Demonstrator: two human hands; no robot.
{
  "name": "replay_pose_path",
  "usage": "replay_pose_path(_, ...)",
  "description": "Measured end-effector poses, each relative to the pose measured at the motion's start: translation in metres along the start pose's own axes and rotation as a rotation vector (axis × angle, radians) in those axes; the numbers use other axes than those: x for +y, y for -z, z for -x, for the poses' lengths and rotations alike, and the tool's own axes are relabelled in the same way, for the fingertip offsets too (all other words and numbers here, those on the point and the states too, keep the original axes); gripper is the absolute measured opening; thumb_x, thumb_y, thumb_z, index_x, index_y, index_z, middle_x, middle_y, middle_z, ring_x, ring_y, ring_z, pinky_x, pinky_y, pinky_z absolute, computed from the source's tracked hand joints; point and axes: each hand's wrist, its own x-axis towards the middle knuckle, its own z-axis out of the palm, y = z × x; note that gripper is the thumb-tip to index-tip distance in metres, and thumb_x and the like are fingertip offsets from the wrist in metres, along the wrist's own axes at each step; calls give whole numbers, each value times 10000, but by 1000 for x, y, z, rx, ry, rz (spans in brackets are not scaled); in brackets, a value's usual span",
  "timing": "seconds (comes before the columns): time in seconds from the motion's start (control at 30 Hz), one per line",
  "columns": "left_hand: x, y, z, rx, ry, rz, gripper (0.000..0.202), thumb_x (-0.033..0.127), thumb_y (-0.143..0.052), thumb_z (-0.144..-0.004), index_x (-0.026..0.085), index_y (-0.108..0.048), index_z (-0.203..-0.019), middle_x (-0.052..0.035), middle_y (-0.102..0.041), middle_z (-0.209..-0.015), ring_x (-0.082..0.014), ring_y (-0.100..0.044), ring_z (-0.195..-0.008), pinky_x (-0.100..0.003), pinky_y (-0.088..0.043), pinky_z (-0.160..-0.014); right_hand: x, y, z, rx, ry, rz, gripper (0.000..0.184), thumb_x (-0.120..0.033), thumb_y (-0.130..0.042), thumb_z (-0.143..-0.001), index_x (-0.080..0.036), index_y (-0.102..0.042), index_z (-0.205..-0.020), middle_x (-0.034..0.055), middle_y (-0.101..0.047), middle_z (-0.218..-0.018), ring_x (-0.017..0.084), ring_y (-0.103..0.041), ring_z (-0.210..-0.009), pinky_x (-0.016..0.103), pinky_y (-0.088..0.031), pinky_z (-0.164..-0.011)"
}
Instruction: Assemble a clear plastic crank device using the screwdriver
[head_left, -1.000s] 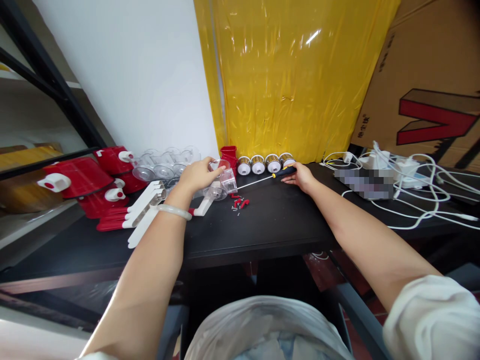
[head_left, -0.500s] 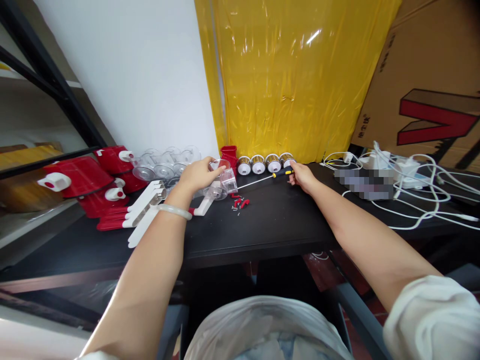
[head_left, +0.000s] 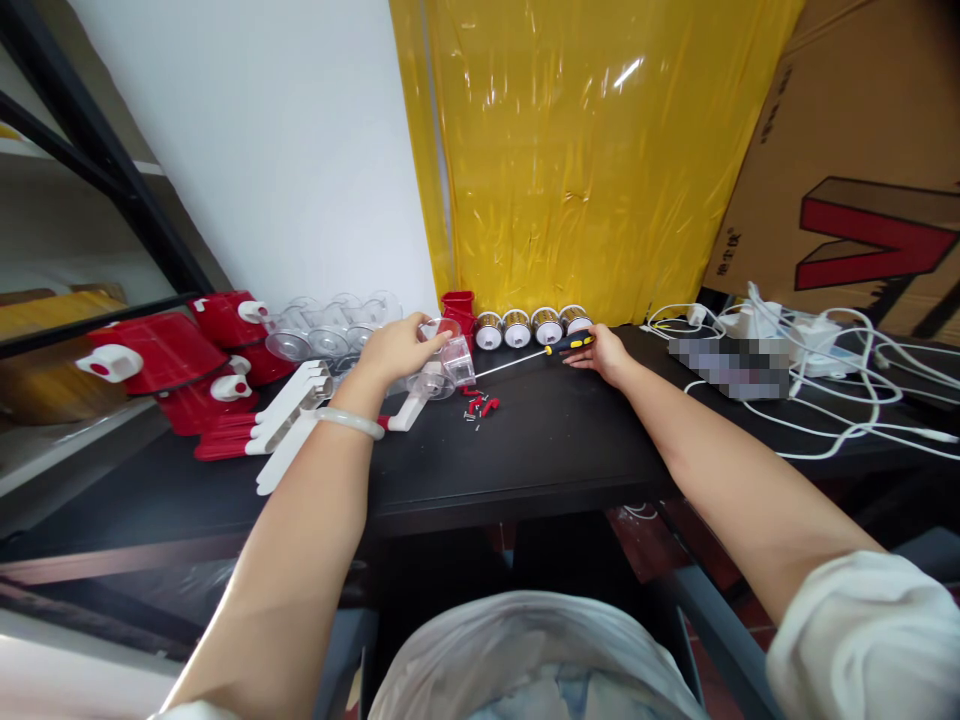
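Observation:
My left hand [head_left: 399,352] is closed around a clear plastic part [head_left: 456,362], keeping it tilted on the black table [head_left: 570,440]. A white crank-like handle [head_left: 411,408] with a red end lies below that part. In my right hand [head_left: 606,354] is a screwdriver [head_left: 568,343] with a black and yellow handle, gripped near its end with some fingers stretched underneath. Its long shaft slopes left, and the tip meets the clear part's right side; the exact contact is too small to see. Small red pieces [head_left: 489,406] and several screws [head_left: 469,415] lie just below the tip.
Several cylindrical cans [head_left: 517,330] line the wall beside a red container [head_left: 459,310]. To the left are red housings [head_left: 161,355] with white knobs, clear suction-cup-like pieces [head_left: 330,330] and white handles [head_left: 292,400]. White cables [head_left: 862,400] and a blurred-out object [head_left: 727,368] occupy the right.
My right hand has shifted slightly right along the screwdriver handle, and its fingers have loosened and straightened. More of the handle shows. The left hand and clear part stay put.

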Motion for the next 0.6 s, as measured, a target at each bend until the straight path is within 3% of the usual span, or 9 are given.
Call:
replay_pose_path(0.33,1,0,1,6,8,1,698,734,-392,-822,238,-562,-1282,-81,-702,-1159,-316,-642,-1040,-393,-464,-856,-1,0,0,-5,16,7,250,-237,-345,-917,-162,-568,-833,48,-671,-545,132,-604,-427,209,-471,-482)
replay_pose_path(0.6,2,1,1,4,7,-4,691,726,-392,-827,235,-562,-1283,-89,-699,-1159,-317,-639,-1049,-392,-461,-852,7,5,-5,21,109,61,285,-369,-408,-984,-195,-499,-777,-35,-514,-380,99,-454,-304,198,-449,-433)
